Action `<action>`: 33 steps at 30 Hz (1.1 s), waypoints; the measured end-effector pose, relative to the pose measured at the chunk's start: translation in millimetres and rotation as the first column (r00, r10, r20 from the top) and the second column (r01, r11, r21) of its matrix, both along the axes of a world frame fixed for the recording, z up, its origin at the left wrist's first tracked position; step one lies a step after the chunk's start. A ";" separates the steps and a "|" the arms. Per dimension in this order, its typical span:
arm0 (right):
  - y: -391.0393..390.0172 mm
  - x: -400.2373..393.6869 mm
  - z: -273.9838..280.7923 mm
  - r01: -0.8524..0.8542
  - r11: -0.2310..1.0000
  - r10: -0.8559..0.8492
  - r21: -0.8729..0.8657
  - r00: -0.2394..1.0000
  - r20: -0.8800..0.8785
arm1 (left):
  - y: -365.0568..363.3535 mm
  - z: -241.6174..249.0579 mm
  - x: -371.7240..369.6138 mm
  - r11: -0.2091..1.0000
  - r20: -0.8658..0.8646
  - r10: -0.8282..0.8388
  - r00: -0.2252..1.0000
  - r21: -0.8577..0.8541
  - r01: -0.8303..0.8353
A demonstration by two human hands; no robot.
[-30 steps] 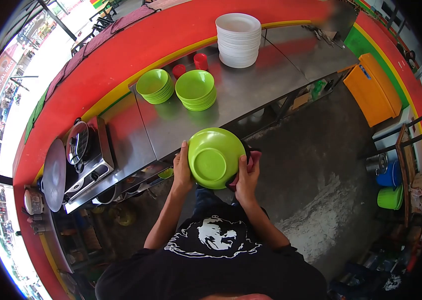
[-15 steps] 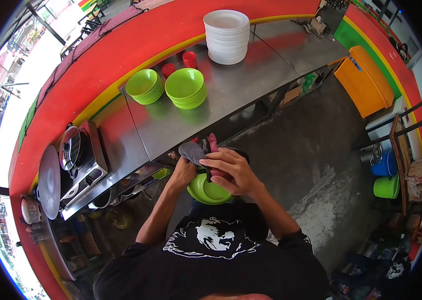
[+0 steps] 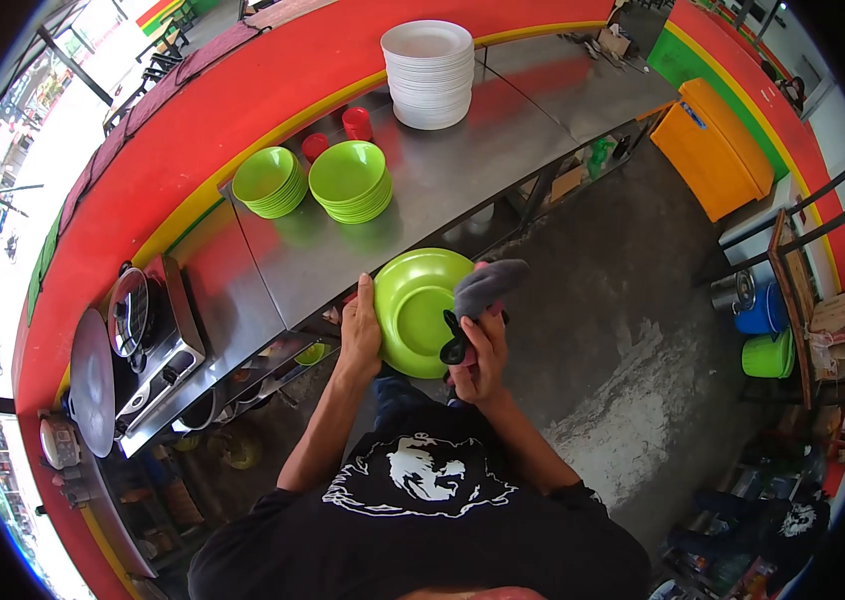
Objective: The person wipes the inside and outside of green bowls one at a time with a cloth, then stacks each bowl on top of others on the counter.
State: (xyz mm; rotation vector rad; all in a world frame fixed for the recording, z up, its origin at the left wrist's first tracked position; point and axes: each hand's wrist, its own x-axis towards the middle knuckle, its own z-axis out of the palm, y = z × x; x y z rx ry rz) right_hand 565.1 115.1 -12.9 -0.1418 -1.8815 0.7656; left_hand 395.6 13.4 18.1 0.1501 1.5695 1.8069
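Green bowl and cloth: since half a second ago, the green bowl (image 3: 405, 275) has come up into plain sight from under the hands, and the cloth (image 3: 491, 286) has gone from between both hands to the bowl's right side.
Bowl's look: bright lime green, glossy, round, tipped so the broad face with a ring at its middle, seemingly the underside, is turned to the wearer of the head camera.
Cloth's look: bunched up, a grey flap on top, black and dark pink parts showing lower down.
Bowl's place: in the air between the two hands, before the near edge of the steel surface (image 3: 453, 185), above the floor (image 3: 603, 300).
Left hand: the left hand (image 3: 361, 328) grips the bowl by its left rim, one digit pointing up along the edge; the rest I can't make out well.
Right hand: the right hand (image 3: 483, 355) has its fingers curled around the cloth, over the bowl's right edge; whether skin meets bowl, I can't tell.
Arms: both forearms reach forward from the black shirt (image 3: 423, 550), angling inward to the bowl.
On the surface: two stacks of green bowls (image 3: 351, 188) side by side, red cups (image 3: 357, 124) just behind, and a tall white stack (image 3: 430, 85) farther right.
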 end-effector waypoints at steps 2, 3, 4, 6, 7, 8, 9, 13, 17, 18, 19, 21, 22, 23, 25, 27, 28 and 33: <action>17.9 4.4 36.5 -0.093 0.996 0.092 0.005 0.989 0.116 | 3.9 13.3 2.4 0.981 -0.049 -0.185 0.982 -0.064 0.181; 23.3 5.1 53.4 -0.141 0.990 0.139 -0.002 0.975 0.175 | 3.6 22.0 4.0 0.958 -0.066 -0.275 0.959 -0.102 0.268; 27.2 2.6 62.8 -0.231 0.973 0.222 0.010 0.947 0.232 | 2.1 25.5 5.3 0.926 -0.078 -0.363 0.928 -0.142 0.350; 33.7 -2.4 74.3 -0.409 0.912 0.377 0.021 0.859 0.346 | -1.7 -6.9 2.5 0.910 -0.220 -0.416 0.883 -0.107 0.402; 35.8 -2.8 75.1 -0.419 0.908 0.388 0.004 0.844 0.370 | 0.9 -8.5 7.4 0.930 -0.256 -0.366 0.895 -0.060 0.363; 38.5 -4.7 75.4 -0.413 0.911 0.387 0.009 0.861 0.329 | 3.5 -8.4 10.3 0.945 -0.291 -0.315 0.903 -0.012 0.326; 40.8 -6.9 74.2 -0.405 0.914 0.385 0.012 0.877 0.288 | 5.8 3.2 11.4 0.947 -0.343 -0.314 0.885 -0.041 0.320; 41.7 -10.8 40.2 -0.168 0.980 0.175 -0.106 0.982 0.070 | 3.3 24.9 -2.5 0.948 -0.280 -0.319 0.906 -0.075 0.310; 6.7 -24.2 16.2 -0.035 0.904 -0.001 -0.426 0.997 -0.083 | 16.6 28.9 19.6 0.986 -0.149 0.139 0.979 0.116 -0.122; 1.9 -27.0 13.6 0.021 0.896 -0.055 -0.444 0.997 -0.063 | 17.0 21.6 21.6 0.977 -0.163 0.180 0.970 0.139 -0.158; -1.9 -30.3 9.0 0.078 0.884 -0.109 -0.460 0.993 -0.041 | 16.3 8.6 23.2 0.967 -0.176 0.222 0.959 0.164 -0.194; -3.3 -31.1 1.3 0.079 0.819 -0.121 -0.568 0.992 -0.037 | 11.4 -3.0 31.6 0.961 -0.214 0.249 0.945 0.176 -0.213; 0.9 -31.0 -0.9 0.019 0.760 -0.081 -0.649 0.994 -0.066 | 10.1 -4.2 35.3 0.965 -0.244 0.237 0.940 0.170 -0.199; 6.3 -31.1 -1.9 -0.045 0.692 -0.041 -0.721 0.994 -0.102 | 8.7 -5.2 35.5 0.969 -0.276 0.227 0.934 0.164 -0.187; 21.1 -21.3 -2.6 -0.204 0.567 0.097 -0.798 0.979 -0.181 | -6.6 -14.0 24.7 0.993 -0.320 0.024 0.947 0.115 0.014; 36.4 -12.7 5.0 -0.313 0.442 0.204 -0.841 0.948 -0.245 | -13.9 -9.7 16.5 0.982 -0.267 -0.131 0.955 0.097 0.162; 40.1 -7.5 4.3 -0.326 0.447 0.267 -0.833 0.937 -0.224 | -10.4 9.6 22.3 0.986 -0.273 -0.124 0.954 0.069 0.148; 43.3 2.5 14.4 -0.356 0.594 0.528 -0.721 0.849 0.016 | 9.0 38.4 2.1 0.891 -0.213 -0.453 0.865 -0.138 0.433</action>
